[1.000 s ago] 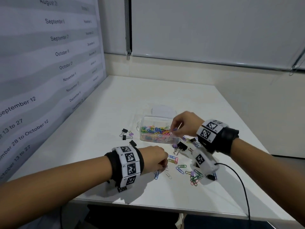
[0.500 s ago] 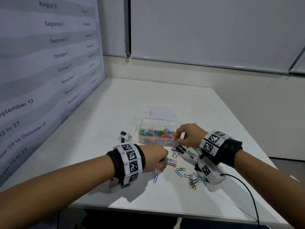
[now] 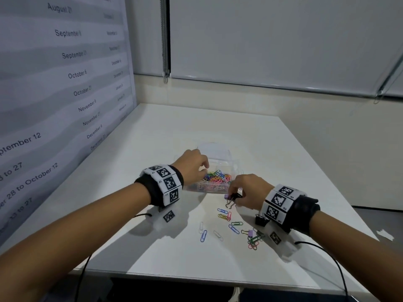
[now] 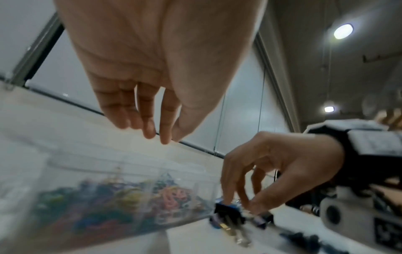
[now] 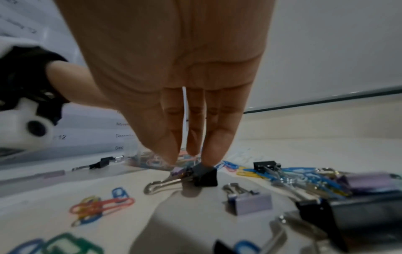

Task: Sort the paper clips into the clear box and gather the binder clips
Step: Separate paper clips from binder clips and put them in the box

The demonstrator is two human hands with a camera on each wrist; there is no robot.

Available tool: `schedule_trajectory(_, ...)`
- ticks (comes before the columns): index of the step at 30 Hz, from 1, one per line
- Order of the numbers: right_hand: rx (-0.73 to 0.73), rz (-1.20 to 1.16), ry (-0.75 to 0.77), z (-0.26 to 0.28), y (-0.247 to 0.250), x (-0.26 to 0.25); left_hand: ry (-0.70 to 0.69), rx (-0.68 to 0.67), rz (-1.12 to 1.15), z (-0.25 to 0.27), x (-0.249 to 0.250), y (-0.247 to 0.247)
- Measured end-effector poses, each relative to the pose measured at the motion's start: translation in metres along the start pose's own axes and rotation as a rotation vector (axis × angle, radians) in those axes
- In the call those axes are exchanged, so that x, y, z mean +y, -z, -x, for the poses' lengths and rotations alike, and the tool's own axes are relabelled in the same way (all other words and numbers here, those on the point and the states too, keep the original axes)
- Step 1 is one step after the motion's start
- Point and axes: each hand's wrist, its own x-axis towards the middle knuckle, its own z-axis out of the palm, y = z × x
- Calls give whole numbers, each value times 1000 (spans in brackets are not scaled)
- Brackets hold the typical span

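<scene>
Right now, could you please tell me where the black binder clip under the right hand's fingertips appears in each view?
Head: black binder clip at centre, just in front of the clear box.
Left wrist: lower right of centre, beside the box's corner.
Right wrist: centre, under the right hand.
Shared landmark: the clear box of coloured paper clips.

Clear box [image 4: 113, 197] contents blurred, left hand [image 3: 192, 166] hiding box's near-left corner

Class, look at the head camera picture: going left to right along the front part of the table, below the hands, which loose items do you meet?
Blue paper clip → white paper clip → green paper clip → lilac binder clip → black binder clip.
</scene>
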Motion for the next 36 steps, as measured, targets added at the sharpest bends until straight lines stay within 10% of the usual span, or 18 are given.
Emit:
schedule_trajectory(16, -98, 60, -55, 9, -2, 18, -404, -376, -180, 11, 48, -39)
schedule_trajectory(36, -61, -5, -36, 2, 5, 28, -244, -339, -55, 24, 16, -24)
